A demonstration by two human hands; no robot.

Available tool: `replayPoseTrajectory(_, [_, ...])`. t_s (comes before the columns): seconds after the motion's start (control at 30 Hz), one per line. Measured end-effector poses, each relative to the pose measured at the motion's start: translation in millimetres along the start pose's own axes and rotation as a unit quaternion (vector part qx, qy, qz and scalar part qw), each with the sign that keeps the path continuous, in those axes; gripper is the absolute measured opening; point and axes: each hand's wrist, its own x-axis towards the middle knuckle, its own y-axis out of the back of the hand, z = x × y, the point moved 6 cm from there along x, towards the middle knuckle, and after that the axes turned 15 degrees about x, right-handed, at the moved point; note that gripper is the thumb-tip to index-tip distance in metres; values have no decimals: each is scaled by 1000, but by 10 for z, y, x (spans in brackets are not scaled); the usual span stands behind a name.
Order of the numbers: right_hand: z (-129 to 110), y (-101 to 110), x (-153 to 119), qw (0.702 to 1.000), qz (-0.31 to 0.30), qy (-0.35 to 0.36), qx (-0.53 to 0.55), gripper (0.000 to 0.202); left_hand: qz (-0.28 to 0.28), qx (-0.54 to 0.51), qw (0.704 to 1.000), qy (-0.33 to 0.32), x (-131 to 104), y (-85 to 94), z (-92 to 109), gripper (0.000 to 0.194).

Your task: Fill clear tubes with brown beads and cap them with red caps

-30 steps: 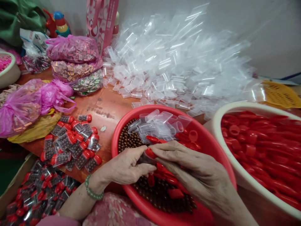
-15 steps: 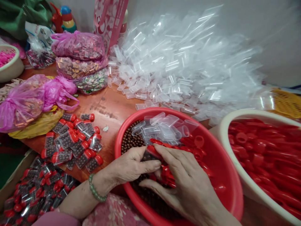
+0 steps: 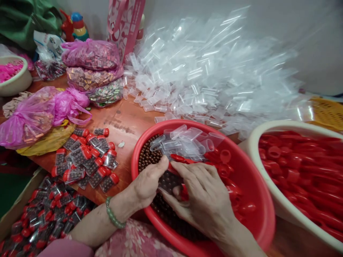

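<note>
While gripping a red-capped bead tube (image 3: 169, 182) between left hand (image 3: 147, 185) and right hand (image 3: 207, 194), hovering over red basin (image 3: 248, 175).
Wrapping right fingers and thumb around it; cradling from the left with thumb raised, fingers partly hidden. Seeing clear sleeves (image 3: 184, 144), red parts (image 3: 225, 157), brown beads (image 3: 147, 156) in basin.

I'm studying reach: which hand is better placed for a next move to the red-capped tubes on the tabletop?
Probably the left hand: it is nearer the red-capped tubes, while the right hand, over the red basin, appears to grip a bead-filled tube.
</note>
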Motion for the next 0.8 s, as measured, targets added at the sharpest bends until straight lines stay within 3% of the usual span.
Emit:
replayPoseTrajectory(0.1, [107, 21, -23, 991, -56, -71, 99, 49, 26, 41, 999, -19, 3, 24, 5, 60])
replayPoseTrajectory(0.13, [164, 38, -40, 977, -72, -108, 170, 52, 24, 52, 998, -30, 0, 24, 19, 63])
replayPoseTrajectory(0.2, [311, 89, -92, 921, -68, -202, 327, 50, 20, 62, 997, -45, -9, 25, 45, 66])
replayPoseTrajectory(0.33, [631, 171, -240, 788, 56, -375, 485, 26, -21, 74, 996, -33, -27, -6, 44, 75])
replayPoseTrajectory(0.4, [690, 165, -267, 754, 99, -403, 510, 29, -49, 94, 994, -21, -37, -34, 35, 78])
replayPoseTrajectory(0.43, [691, 162, -261, 751, 113, -402, 511, 30, -57, 103, 993, -17, -42, -45, 32, 78])
replayPoseTrajectory(0.5, [644, 173, -224, 779, 125, -380, 482, 26, -62, 113, 992, -14, -47, -54, 28, 79])
replayPoseTrajectory(0.6, [463, 191, -135, 875, 75, -296, 375, 27, -65, 114, 991, -23, -44, -65, 24, 80])
replayPoseTrajectory(0.7, [218, 125, -79, 952, -27, -167, 254, 61, -64, 108, 992, -28, -30, -68, 14, 84])
replayPoseTrajectory(0.8, [102, 49, -87, 982, -59, -102, 147, 84, -61, 89, 994, -4, -21, -69, -9, 92])
